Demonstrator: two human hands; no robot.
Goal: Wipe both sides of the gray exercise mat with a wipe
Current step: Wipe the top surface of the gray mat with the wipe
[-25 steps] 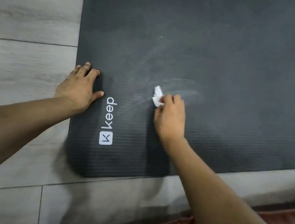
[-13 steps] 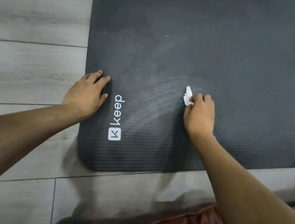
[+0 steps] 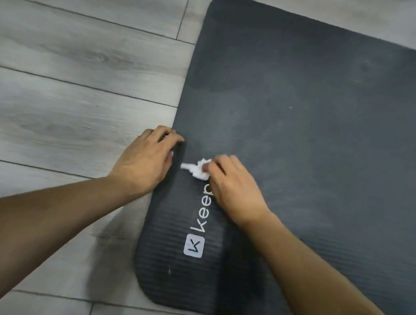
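The gray exercise mat (image 3: 321,145) lies flat on the floor, its short left end and both rounded corners in view, with a white "keep" logo (image 3: 200,224) printed near that end. My right hand (image 3: 234,189) pinches a crumpled white wipe (image 3: 196,169) and holds it down on the mat just above the logo, covering the last letter. My left hand (image 3: 146,160) rests on the mat's left edge, fingers curled over the rim, close beside the wipe. Damp streaks show on the mat around the wiped area.
Gray wood-look floor planks (image 3: 69,61) surround the mat on the left, top and bottom. The mat runs out of view to the right.
My right hand has swept the wipe leftward across the mat to the logo, near my left hand. The view has shifted, bringing the mat's far corner into sight.
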